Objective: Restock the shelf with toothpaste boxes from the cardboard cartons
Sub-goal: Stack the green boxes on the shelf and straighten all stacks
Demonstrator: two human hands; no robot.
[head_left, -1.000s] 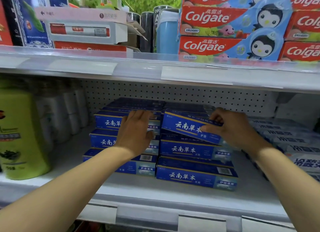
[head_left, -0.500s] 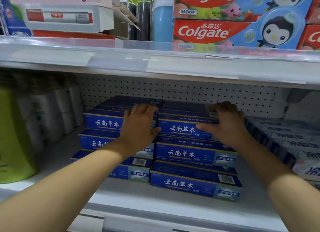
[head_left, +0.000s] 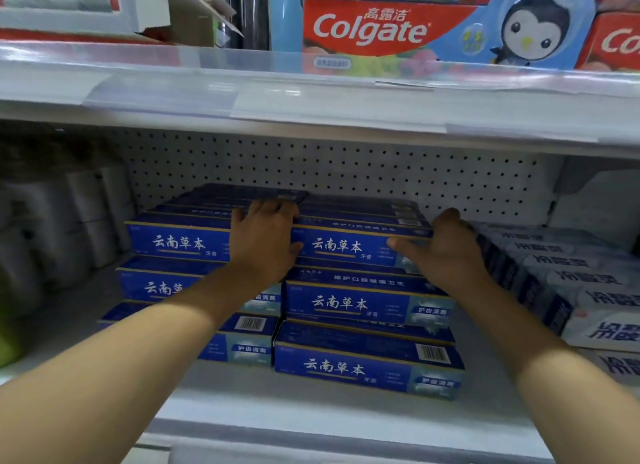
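Note:
Two stacks of blue toothpaste boxes stand side by side on the middle shelf [head_left: 311, 418], each three high. My left hand [head_left: 263, 242] lies flat over the right end of the left stack's top box [head_left: 176, 244], its thumb touching the neighbouring stack. My right hand [head_left: 446, 252] grips the right end of the right stack's top box [head_left: 343, 247], thumb across the front face and fingers curled over the top. That box lies level on the stack. No carton is in view.
Red Colgate boxes [head_left: 398, 27] fill the upper shelf [head_left: 311, 103], which hangs low above the stacks. White-grey toothpaste boxes [head_left: 588, 290] crowd the right, white rolls [head_left: 86, 218] and a green bottle [head_left: 7, 346] the left. A perforated back panel is behind.
The top box of the right stack was tilted in my right hand; it now lies flat and squared on the stack. My left hand stayed on the left stack. The view moved closer.

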